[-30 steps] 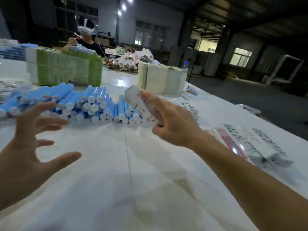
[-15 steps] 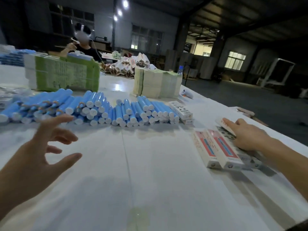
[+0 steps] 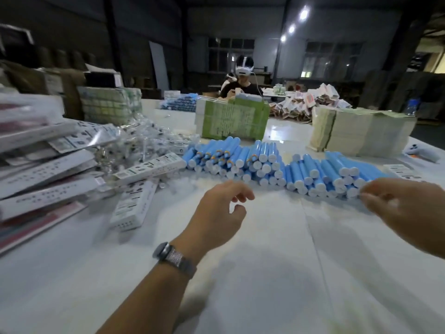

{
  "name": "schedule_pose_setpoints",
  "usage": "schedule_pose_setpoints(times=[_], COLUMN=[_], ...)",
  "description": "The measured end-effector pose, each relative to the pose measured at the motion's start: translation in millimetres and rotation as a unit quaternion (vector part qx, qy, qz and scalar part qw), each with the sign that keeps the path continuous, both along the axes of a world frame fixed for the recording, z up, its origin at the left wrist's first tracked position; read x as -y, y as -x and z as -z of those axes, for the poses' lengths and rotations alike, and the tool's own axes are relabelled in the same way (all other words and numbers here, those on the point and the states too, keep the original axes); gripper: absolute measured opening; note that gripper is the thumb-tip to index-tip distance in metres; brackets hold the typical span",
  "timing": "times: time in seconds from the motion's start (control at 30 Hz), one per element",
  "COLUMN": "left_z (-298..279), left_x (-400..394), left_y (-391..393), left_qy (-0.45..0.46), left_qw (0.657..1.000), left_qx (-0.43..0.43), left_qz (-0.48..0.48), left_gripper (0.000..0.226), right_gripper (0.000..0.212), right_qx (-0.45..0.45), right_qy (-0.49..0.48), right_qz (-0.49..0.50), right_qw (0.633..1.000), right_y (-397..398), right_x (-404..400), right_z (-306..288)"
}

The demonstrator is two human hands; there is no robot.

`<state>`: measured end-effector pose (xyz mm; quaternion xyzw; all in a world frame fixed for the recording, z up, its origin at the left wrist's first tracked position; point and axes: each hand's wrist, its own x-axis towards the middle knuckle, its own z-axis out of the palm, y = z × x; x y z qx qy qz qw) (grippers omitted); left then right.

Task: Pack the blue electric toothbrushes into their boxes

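Toothbrushes: stacked caps-outward just beyond both hands, for easy picking. Left hand loosely curled, empty; right hand empty too. Boxes heaped left, within reach.

We can read no text, brand or number anywhere. The white boxes lying on the counter carry rows of small dark icons and printed lines, all too blurred to make out. The green-printed stacks farther back show dense columns of print that stay illegible, and the pale bundled stack shows no legible marks either.
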<state>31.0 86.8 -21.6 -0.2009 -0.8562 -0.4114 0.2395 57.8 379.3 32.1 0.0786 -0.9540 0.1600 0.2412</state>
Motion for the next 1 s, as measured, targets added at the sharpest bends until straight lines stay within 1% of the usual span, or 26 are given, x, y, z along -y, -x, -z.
schedule_pose_setpoints(times=[0.03,0.07,0.13,0.17,0.2,0.27,0.33,0.37,0.47,0.53,0.67,0.83,1.0], left_z=[0.0,-0.1,0.1,0.3,0.3,-0.7,-2.1,-2.1,-0.1,1.3,2.4,3.8,3.0], left_x=[0.6,1.3,4.7,7.5,11.4,18.6,21.0,20.2,15.1,13.0,12.3,14.6,14.6], left_y=[0.3,0.9,3.0,4.7,7.1,11.6,15.0,15.2,14.1,13.8,13.4,14.6,14.7], left_qy=[-0.004,-0.012,-0.030,-0.037,-0.047,-0.083,-0.113,-0.112,-0.080,-0.061,-0.038,-0.007,-0.004], left_qw=[1.000,0.999,0.997,0.995,0.992,0.983,0.977,0.976,0.980,0.981,0.982,0.980,0.979], left_qx=[0.005,0.006,-0.002,-0.008,-0.009,0.005,0.015,0.022,0.037,0.048,0.042,0.045,0.085], left_qz=[-0.013,-0.029,-0.067,-0.090,-0.117,-0.166,-0.183,-0.183,-0.177,-0.176,-0.181,-0.191,-0.184], left_gripper=[0.036,0.039,0.045,0.044,0.043,0.042,0.045,0.044,0.041,0.034,0.027,0.033,0.044], right_gripper=[0.013,0.015,0.017,0.015,0.013,0.008,0.007,0.007,0.006,0.007,0.008,0.008,0.009], right_qx=[0.012,0.018,0.033,0.048,0.043,0.036,0.034,0.038,0.045,0.046,0.050,0.050,0.043], right_qy=[0.030,0.046,0.106,0.148,0.184,0.216,0.237,0.246,0.269,0.276,0.285,0.311,0.334], right_qz=[-0.036,-0.101,-0.184,-0.196,-0.215,-0.235,-0.256,-0.261,-0.260,-0.253,-0.247,-0.245,-0.246], right_qw=[0.999,0.994,0.977,0.968,0.958,0.947,0.937,0.933,0.926,0.926,0.925,0.917,0.909], right_y=[-5.7,2.6,22.0,28.0,37.0,47.8,53.6,56.5,62.4,64.5,64.3,62.7,64.2], right_x=[37.9,70.8,131.2,156.3,172.9,195.2,199.8,198.2,191.8,189.8,189.3,188.7,186.1], right_z=[-19.4,-18.9,-3.9,-0.4,5.7,15.3,24.3,27.9,33.8,34.5,34.3,31.1,29.0])
